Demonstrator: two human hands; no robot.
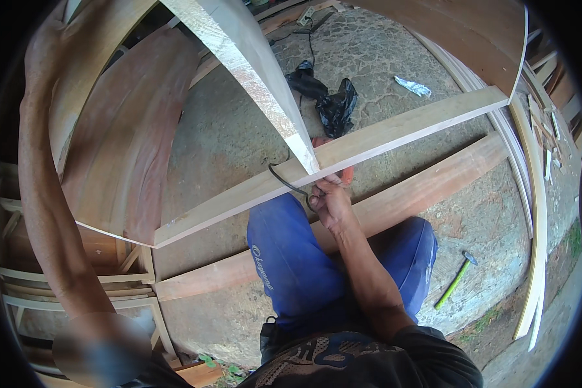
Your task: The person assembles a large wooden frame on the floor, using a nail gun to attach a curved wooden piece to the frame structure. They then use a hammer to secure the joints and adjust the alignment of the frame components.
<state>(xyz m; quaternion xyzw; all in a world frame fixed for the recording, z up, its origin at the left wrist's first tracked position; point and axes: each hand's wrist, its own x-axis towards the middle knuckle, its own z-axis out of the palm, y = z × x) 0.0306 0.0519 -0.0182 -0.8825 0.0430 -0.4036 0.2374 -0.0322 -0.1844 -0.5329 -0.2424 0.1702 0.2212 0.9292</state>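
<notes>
A long pale wooden rail [401, 132] crosses in front of me, and the tapered end of an upright wooden board [265, 97] meets it near its middle. Just below that joint my right hand [332, 204] is closed on an orange corded power tool [347, 176], mostly hidden behind the rail; its exact kind does not show. The black cord [288, 181] loops beside the hand. My left arm reaches up along the left side, and my left hand [50, 32] is at a curved wooden panel [100, 48] near the top edge. Its fingers cannot be made out.
A reddish plank [427, 178] lies on the concrete across my knees' line. A green-handled hammer [456, 281] lies at right, near long wooden strips [535, 258]. Black plastic [336, 107] lies beyond the rail. Wooden frames [77, 284] stand at left; a brown panel [465, 32] rises at upper right.
</notes>
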